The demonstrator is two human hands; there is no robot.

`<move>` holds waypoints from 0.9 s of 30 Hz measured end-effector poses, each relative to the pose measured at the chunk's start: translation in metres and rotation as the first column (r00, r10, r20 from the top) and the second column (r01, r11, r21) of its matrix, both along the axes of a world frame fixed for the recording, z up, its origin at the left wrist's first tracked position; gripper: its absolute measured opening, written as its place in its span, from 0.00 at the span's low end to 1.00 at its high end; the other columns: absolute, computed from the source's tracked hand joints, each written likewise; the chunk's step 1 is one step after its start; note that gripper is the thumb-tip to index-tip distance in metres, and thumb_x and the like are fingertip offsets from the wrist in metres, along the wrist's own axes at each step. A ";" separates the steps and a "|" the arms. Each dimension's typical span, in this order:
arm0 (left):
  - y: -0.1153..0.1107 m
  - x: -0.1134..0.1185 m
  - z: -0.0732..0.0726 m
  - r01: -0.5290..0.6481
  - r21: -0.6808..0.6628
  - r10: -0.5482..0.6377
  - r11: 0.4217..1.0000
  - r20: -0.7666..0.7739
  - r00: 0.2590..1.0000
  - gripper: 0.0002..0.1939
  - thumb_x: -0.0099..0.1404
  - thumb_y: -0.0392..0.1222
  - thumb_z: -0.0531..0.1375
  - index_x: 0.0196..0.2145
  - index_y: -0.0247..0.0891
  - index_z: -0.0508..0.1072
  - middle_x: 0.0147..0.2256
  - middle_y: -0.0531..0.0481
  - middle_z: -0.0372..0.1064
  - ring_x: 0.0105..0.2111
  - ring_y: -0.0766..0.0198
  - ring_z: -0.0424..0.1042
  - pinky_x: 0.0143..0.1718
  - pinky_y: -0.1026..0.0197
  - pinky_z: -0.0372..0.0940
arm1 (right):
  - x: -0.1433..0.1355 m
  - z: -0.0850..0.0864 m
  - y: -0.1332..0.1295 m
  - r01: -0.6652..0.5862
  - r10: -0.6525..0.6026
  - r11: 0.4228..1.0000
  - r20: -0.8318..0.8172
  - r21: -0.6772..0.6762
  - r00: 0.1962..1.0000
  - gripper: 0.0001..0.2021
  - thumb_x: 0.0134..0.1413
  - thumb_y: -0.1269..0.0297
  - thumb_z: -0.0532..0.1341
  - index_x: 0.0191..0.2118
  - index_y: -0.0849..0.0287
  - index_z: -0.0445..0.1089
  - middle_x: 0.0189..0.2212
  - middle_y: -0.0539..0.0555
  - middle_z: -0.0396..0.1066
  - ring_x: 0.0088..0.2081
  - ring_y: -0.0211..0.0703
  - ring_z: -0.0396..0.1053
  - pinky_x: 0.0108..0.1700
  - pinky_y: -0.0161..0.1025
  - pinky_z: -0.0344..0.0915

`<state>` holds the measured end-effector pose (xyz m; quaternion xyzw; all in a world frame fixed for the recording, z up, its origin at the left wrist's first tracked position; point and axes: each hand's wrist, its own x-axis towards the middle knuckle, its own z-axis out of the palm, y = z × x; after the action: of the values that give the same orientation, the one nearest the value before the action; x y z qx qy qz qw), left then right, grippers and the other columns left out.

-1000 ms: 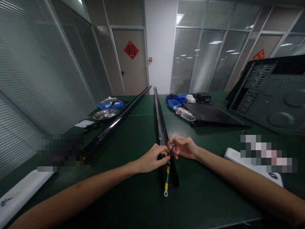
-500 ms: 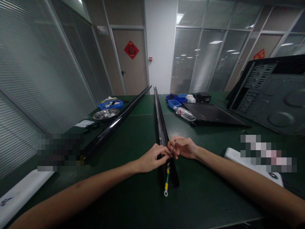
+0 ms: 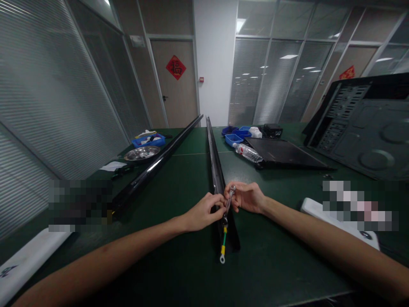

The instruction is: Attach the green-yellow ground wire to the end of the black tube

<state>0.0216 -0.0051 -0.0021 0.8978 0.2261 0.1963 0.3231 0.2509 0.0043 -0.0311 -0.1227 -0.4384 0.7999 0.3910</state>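
Note:
A metal wrench [image 3: 228,204] slants over the near end of a long black rail [image 3: 218,175], which lies lengthwise in front of me. My right hand [image 3: 248,197] pinches the wrench's upper part from the right, its ring end showing above the fingers. From the left, my left hand [image 3: 204,212] closes thumb and fingers on the wrench's shank. The wrench's lower end meets a fastening on the rail, whose details are too small to make out. From there a short green wire [image 3: 224,238] with yellow sleeves runs toward me, ending in a ring terminal [image 3: 222,258].
A second black rail [image 3: 153,166] lies to the left, near a metal dish [image 3: 142,153] and a blue tray [image 3: 148,140]. Right of centre are blue bins [image 3: 234,139], a plastic bottle [image 3: 248,152] and a black panel [image 3: 284,153]. A large metal casing [image 3: 364,128] stands far right.
The wrench has turned in my fingers: its flat face and ring end now face me, where a thin edge showed before. Both hands stay in nearly the same place.

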 end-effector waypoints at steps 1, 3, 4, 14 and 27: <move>0.000 0.000 0.000 -0.005 0.001 0.005 1.000 0.001 1.000 0.08 0.73 0.43 0.55 0.41 0.39 0.71 0.38 0.50 0.74 0.40 0.59 0.69 0.51 0.57 0.58 | 0.000 0.000 0.000 0.004 -0.004 1.000 -0.002 -0.008 1.000 0.13 0.58 0.62 0.62 0.44 0.66 0.72 0.36 0.58 0.75 0.26 0.39 0.72 0.27 0.38 0.77; 0.000 -0.001 0.000 -0.011 0.000 0.011 1.000 -0.006 1.000 0.08 0.74 0.43 0.55 0.41 0.39 0.71 0.38 0.50 0.74 0.40 0.59 0.69 0.51 0.57 0.58 | 0.000 0.000 0.000 0.010 -0.011 1.000 -0.008 -0.025 1.000 0.14 0.58 0.63 0.62 0.46 0.67 0.72 0.36 0.58 0.75 0.26 0.38 0.71 0.27 0.38 0.77; 0.000 -0.001 0.000 -0.014 -0.002 0.014 1.000 -0.010 1.000 0.08 0.73 0.44 0.55 0.42 0.39 0.71 0.38 0.50 0.74 0.41 0.59 0.69 0.50 0.57 0.58 | 0.000 0.001 0.000 0.013 -0.013 0.999 -0.009 -0.036 1.000 0.14 0.58 0.63 0.62 0.46 0.68 0.72 0.36 0.58 0.75 0.26 0.38 0.71 0.27 0.38 0.77; 0.000 -0.002 0.001 -0.017 0.004 0.017 1.000 -0.013 1.000 0.07 0.73 0.44 0.56 0.41 0.38 0.70 0.37 0.51 0.72 0.39 0.59 0.68 0.49 0.58 0.59 | 0.000 0.000 -0.001 0.055 -0.054 0.997 0.017 -0.059 0.998 0.16 0.60 0.63 0.61 0.49 0.68 0.73 0.36 0.59 0.75 0.25 0.38 0.71 0.26 0.37 0.76; 0.003 -0.004 -0.005 0.004 0.026 -0.004 1.000 0.024 1.000 0.07 0.72 0.45 0.60 0.43 0.39 0.71 0.43 0.51 0.73 0.43 0.59 0.70 0.52 0.58 0.58 | -0.007 0.005 -0.010 0.283 -0.291 0.955 0.097 0.085 0.952 0.16 0.61 0.57 0.64 0.49 0.62 0.76 0.36 0.56 0.74 0.25 0.36 0.69 0.26 0.33 0.72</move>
<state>0.0178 -0.0016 -0.0071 0.8998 0.2178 0.2095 0.3148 0.2443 -0.0053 -0.0265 -0.2145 -0.4642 0.7108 0.4830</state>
